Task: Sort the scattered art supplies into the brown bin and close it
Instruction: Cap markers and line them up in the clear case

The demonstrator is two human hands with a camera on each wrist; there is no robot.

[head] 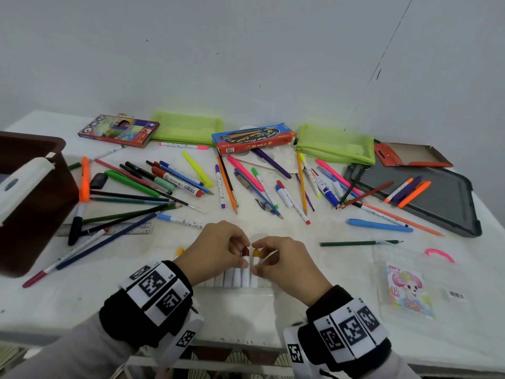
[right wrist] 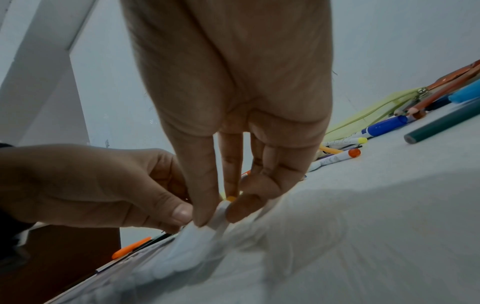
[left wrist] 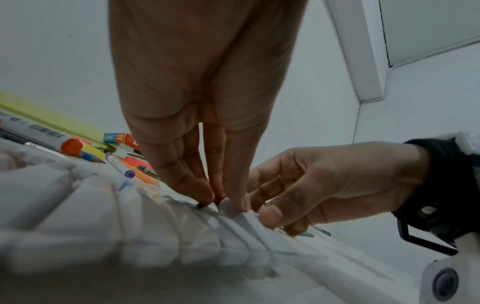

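Table [head: 246, 318] in white, shoved up against a bare pale wall [head: 246, 50], and it's chaos across the top: pens, pencils, markers fanned everywhere. Two green pouches [head: 188, 128] and two crayon boxes [head: 252, 138] line the back, a dark lid [head: 437, 203] lies at the right, a sticker sheet [head: 408, 292] sits near the front right. Brown bin [head: 32, 203] waits at the left edge, open.

Front and centre, both hands are down on a row of white-wrapped crayons [head: 240, 277] in a clear sleeve. Left hand [head: 216, 248] pinches narrow, thumb and fingertips closed on the red-brown crayon [head: 245, 252]. Right hand [head: 281, 265] mirrors it, fingers tight round the orange crayon [head: 256, 253] just beside. Knuckles nearly touching!
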